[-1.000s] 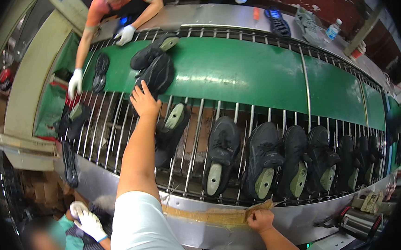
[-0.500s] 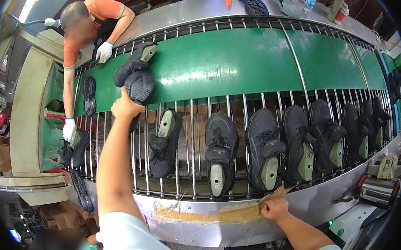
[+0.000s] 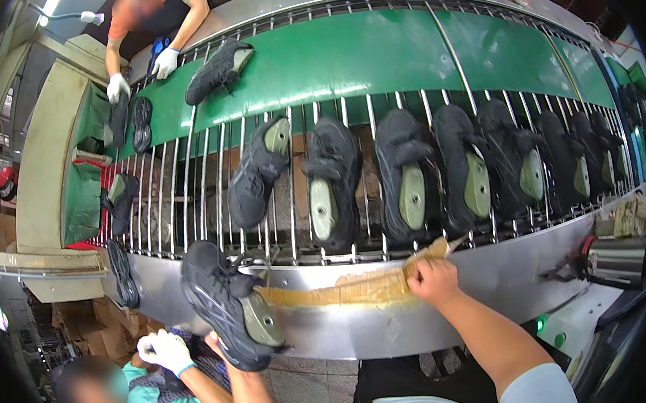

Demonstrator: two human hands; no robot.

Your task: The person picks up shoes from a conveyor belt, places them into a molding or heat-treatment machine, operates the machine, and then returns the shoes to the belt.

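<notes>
At the near left, my left hand (image 3: pixel 219 349) holds a black shoe (image 3: pixel 221 302) upright over the metal ledge. A pale green shoe last with a hole sits in its opening. Most of that hand is hidden behind the shoe. My right hand (image 3: pixel 433 280) is a fist against the ledge, touching the torn tan tape (image 3: pixel 344 288) stuck along it. What it grips, if anything, is hidden. Beyond, a row of black shoes on lasts (image 3: pixel 334 182) lies across the metal rods. One more black shoe (image 3: pixel 217 72) lies on the green belt (image 3: pixel 313 60).
Across the conveyor, a person in orange holds a dark piece with a gloved hand (image 3: pixel 117 88). Black soles (image 3: pixel 141 124) lie at the left, one on the near ledge (image 3: pixel 122 272). Close by at lower left sits a person in teal. A metal cylinder (image 3: pixel 615 260) stands at the right.
My left hand has come from the belt to the near ledge, bringing the shoe. The far person's hand has left the shoe at the left. The view has shifted; my right fist stays on the tape.
</notes>
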